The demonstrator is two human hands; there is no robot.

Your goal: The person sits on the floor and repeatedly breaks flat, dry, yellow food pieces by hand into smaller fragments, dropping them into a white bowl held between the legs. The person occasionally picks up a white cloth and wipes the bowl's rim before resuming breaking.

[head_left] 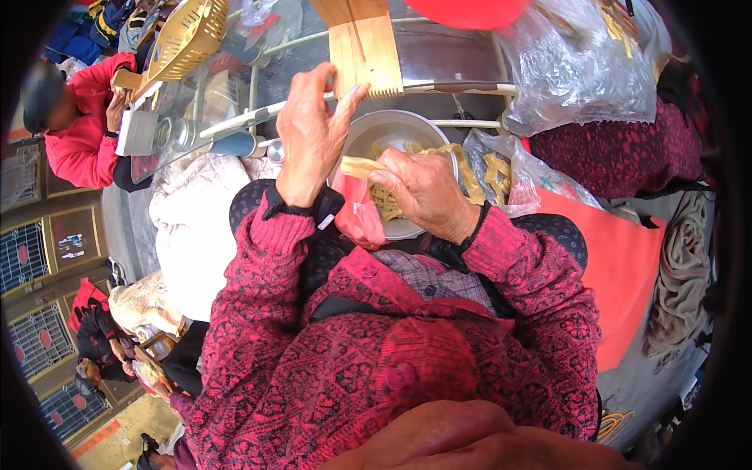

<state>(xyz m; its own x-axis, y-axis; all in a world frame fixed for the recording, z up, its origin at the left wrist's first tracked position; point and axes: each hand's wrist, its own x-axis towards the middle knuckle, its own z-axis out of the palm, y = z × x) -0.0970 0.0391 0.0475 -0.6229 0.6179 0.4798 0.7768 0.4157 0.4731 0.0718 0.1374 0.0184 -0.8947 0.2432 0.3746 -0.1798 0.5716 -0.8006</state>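
Observation:
My right hand [427, 192] is closed round a folded, pale yellow strip [362, 166] whose flat end sticks out to the left past the thumb. Below it a round metal pot [362, 131] sits at my lap, holding more yellowish strips [389, 205]. My left hand [312, 129] is raised over the pot's far left side, thumb and forefinger apart. Those two fingertips are at the near end of a wooden board [364, 55] with a row of small teeth; whether they press on it I cannot tell. Pink plastic [360, 215] hangs over the pot's near left rim.
The board rests on a glass-topped table [439, 59] with a pale frame. Clear plastic bags [580, 74] and a red bowl-like thing [470, 9] are at the far right. A bag of strips [497, 176] lies beside the pot. Another person [86, 125] works at the far left near a basket [184, 39].

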